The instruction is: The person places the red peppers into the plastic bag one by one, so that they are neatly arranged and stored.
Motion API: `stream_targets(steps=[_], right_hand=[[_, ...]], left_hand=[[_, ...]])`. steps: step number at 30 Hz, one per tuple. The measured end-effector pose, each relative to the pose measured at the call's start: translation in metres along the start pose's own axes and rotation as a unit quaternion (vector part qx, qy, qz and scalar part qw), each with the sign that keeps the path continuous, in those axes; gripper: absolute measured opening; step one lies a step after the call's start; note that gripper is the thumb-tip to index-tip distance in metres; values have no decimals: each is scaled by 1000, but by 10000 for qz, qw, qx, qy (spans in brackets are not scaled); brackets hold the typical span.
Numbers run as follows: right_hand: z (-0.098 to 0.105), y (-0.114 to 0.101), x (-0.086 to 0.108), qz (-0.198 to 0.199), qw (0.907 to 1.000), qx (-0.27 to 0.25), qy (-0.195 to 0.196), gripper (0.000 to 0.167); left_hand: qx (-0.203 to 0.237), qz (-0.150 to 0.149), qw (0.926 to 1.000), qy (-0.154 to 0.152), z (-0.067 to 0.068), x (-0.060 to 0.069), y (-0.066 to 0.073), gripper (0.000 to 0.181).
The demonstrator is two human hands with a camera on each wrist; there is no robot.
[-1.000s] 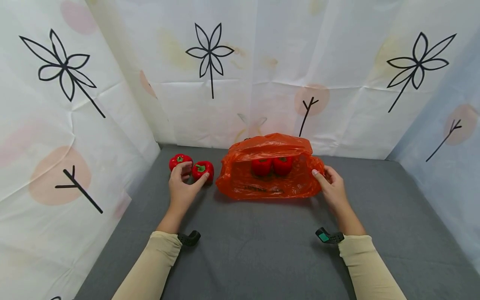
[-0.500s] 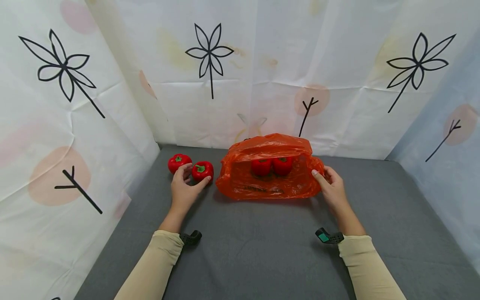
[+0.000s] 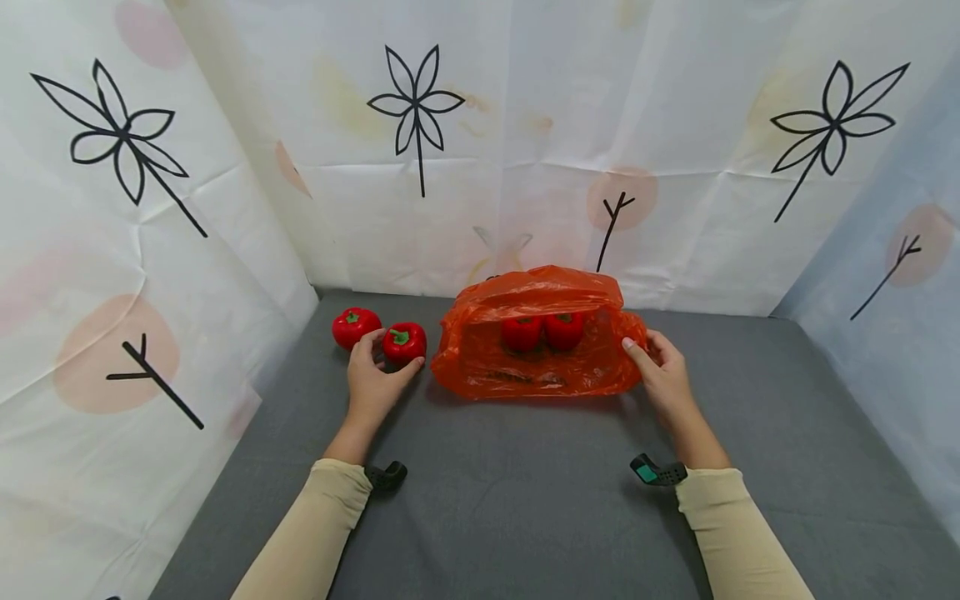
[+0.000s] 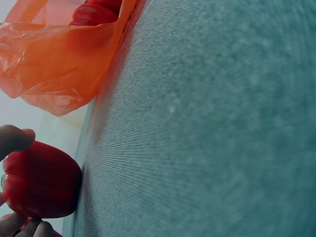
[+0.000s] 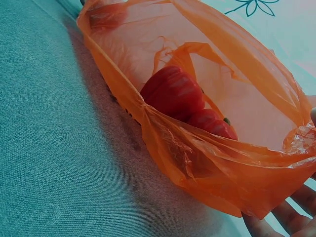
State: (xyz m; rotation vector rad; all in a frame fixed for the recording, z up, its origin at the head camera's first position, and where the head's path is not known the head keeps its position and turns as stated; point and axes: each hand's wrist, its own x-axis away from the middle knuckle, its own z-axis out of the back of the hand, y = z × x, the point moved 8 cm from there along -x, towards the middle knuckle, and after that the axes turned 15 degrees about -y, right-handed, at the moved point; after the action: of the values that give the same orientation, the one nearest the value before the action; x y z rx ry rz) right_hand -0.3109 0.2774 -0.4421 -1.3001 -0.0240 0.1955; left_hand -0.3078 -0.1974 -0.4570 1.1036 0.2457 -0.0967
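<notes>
A red bell pepper [image 3: 405,342] with a green stem stands on the grey cloth. My left hand [image 3: 372,385] grips it, thumb on its right side and fingers on its left; the left wrist view shows the thumb [image 4: 15,139] against the pepper's skin. Just left of it sits a second red bell pepper [image 3: 356,327]. An orange plastic bag [image 3: 480,371] lies on its side with its mouth facing me. Two red bell peppers [image 3: 563,332] are inside. My right hand [image 3: 663,375] pinches the right edge of the bag's mouth, with its other fingers behind the plastic.
Grey cloth [image 3: 517,500] covers the table. White curtains [image 3: 525,125] printed with flowers and twigs stand close behind the bag and along the left and right sides. A black device is worn on each wrist.
My left hand has shifted slightly right, its fingers drawing away from the left pepper and closing in on the nearer one. The right hand and the bag have stayed in place.
</notes>
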Motion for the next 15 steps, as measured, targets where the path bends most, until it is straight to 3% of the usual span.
stream_targets(steps=[15], right_hand=[[0,1,1,-45,10000,-46,18,46]], left_hand=[[-448,13,9990,14,-4,-2,2,76]])
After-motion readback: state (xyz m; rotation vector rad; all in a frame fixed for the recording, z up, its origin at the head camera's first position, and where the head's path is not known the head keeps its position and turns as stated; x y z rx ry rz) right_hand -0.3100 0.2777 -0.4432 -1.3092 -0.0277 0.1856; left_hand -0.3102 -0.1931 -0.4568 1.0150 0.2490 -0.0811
